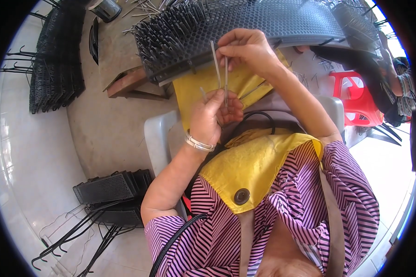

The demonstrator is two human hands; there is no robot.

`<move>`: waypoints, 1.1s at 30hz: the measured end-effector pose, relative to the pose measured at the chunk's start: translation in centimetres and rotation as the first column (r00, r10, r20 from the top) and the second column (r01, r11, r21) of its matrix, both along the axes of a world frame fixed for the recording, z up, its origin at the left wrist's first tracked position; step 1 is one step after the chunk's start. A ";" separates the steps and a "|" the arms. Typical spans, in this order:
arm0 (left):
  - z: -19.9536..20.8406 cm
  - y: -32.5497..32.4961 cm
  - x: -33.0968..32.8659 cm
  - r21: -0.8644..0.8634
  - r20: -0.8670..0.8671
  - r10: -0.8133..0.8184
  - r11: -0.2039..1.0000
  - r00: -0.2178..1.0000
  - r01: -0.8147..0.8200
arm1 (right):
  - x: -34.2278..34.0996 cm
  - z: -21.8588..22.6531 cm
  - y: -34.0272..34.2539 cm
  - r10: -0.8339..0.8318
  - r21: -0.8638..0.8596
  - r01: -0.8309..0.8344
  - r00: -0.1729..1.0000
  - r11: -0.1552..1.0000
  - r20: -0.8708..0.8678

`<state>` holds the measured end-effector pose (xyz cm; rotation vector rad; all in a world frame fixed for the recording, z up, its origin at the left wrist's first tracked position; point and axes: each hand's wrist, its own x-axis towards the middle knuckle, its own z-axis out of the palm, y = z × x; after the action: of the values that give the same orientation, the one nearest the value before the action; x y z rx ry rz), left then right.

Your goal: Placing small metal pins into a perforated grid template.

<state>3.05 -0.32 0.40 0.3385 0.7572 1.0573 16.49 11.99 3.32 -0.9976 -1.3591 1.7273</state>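
Note:
My left hand (pixel 211 113) is closed around a thin, pale tube or rod (pixel 216 64), which stands up above its fingers. A short end of another pale piece (pixel 203 94) pokes out by the thumb. Above it, my right hand (pixel 252 50) pinches the top of a slim metal rod (pixel 226 76). That rod's lower part lies against the left fingers. Just beyond the hands is a dark perforated tray (pixel 272 21). Many dark-ended metal rods (pixel 164 44) stand in its holes at the left.
Loose rods (pixel 148 7) and a metal can (pixel 105 9) lie on the table at the back left. Black trays are stacked at the left (pixel 58 55) and lower left (pixel 108 189). At the right are a red plastic stool (pixel 356 99) and another person's arm (pixel 395 83).

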 end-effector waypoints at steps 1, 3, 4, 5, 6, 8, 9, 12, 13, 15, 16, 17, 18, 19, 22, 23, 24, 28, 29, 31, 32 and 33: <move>-0.1 0.0 0.0 0.016 0.006 -0.003 1.000 1.000 0.003 | 0.0 -0.1 0.0 -0.005 -0.005 0.005 1.000 1.000 -0.010; -0.1 0.0 0.0 0.013 0.008 -0.006 1.000 1.000 0.006 | 0.0 -0.2 0.0 -0.010 -0.010 0.010 1.000 1.000 -0.020; -0.1 0.0 0.0 0.009 0.010 -0.008 1.000 1.000 0.008 | 0.0 -0.1 0.0 -0.024 -0.005 0.024 1.000 1.000 -0.010; -0.1 0.0 -0.1 0.009 0.010 -0.007 1.000 1.000 0.007 | 0.0 -0.1 0.0 -0.038 -0.001 0.038 0.999 0.999 0.000; 0.0 0.0 -0.1 0.016 0.000 -0.011 1.000 1.000 0.011 | 0.1 -0.1 0.0 -0.038 0.000 0.038 0.999 0.999 0.000; 0.0 0.0 -0.1 0.024 -0.009 -0.016 1.000 1.000 0.017 | 0.2 0.0 0.0 -0.048 -0.005 0.048 0.999 0.999 -0.011; -0.1 0.0 -0.1 0.024 0.002 -0.022 0.999 1.000 0.022 | 0.2 0.1 0.0 -0.048 -0.005 0.048 0.999 0.999 -0.011; 0.0 0.0 -0.1 0.034 0.003 -0.034 0.999 0.999 0.034 | 0.2 0.2 -0.2 -0.073 -0.017 0.073 0.997 0.997 0.002; 0.1 0.0 -0.1 0.044 -0.008 -0.039 0.998 0.999 0.039 | 0.2 0.2 -0.1 -0.070 -0.026 0.070 0.998 0.997 -0.006; 0.1 0.0 -0.1 0.042 -0.004 -0.044 0.998 0.999 0.044 | 0.2 0.1 -0.1 -0.068 -0.035 0.067 0.998 0.997 -0.014; 0.1 0.0 -0.1 0.040 0.000 -0.049 0.998 0.999 0.049 | 0.2 0.1 -0.1 -0.069 -0.032 0.068 0.998 0.997 -0.011; 0.1 0.0 -0.1 0.040 0.000 -0.049 0.998 0.999 0.049 | 0.2 0.1 -0.2 -0.069 -0.029 0.069 0.998 0.997 -0.009; 0.2 0.0 -0.1 0.044 -0.006 -0.056 0.997 0.998 0.056 | 0.2 0.1 -0.2 -0.069 -0.029 0.069 0.998 0.997 -0.009; 0.2 0.0 -0.1 0.049 -0.013 -0.063 0.997 0.998 0.063 | 0.3 0.0 -0.1 -0.066 -0.034 0.065 0.998 0.997 -0.014; 0.2 0.0 0.0 0.039 -0.002 -0.077 0.996 0.997 0.077 | 0.3 0.1 -0.3 -0.068 -0.037 0.068 0.997 0.997 -0.018; 0.2 0.0 0.0 0.038 -0.002 -0.077 0.996 0.997 0.077 | 0.3 0.1 -0.3 -0.075 -0.035 0.074 0.997 0.997 -0.017; 0.2 0.0 0.0 0.044 -0.015 -0.081 0.996 0.997 0.082 | 0.3 0.1 -0.3 -0.075 -0.037 0.074 0.997 0.997 -0.016; 0.3 -0.1 0.0 0.047 -0.015 -0.104 0.993 0.994 0.105 | 0.3 0.2 -0.4 -0.069 -0.031 0.068 0.998 0.997 -0.015; 0.3 -0.1 0.0 0.046 -0.015 -0.103 0.994 0.995 0.104 | 0.2 0.2 -0.4 -0.074 -0.027 0.074 0.997 0.997 -0.002; 0.5 -0.1 0.1 0.030 -0.020 -0.111 0.993 0.994 0.111 | 0.3 -0.2 -0.3 -0.066 -0.034 0.066 0.998 0.997 -0.010; 0.4 -0.1 0.2 0.028 -0.020 -0.112 0.993 0.994 0.112 | 0.4 -0.3 -0.2 -0.057 -0.038 0.056 0.998 0.998 -0.019; 0.4 -0.1 0.2 0.016 -0.011 -0.120 0.993 0.993 0.120 | 0.4 -0.3 -0.3 -0.056 -0.040 0.055 0.998 0.998 -0.019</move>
<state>3.23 -0.37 0.83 0.3989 0.7288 0.9498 16.87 11.68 3.04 -1.0278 -1.2772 1.7244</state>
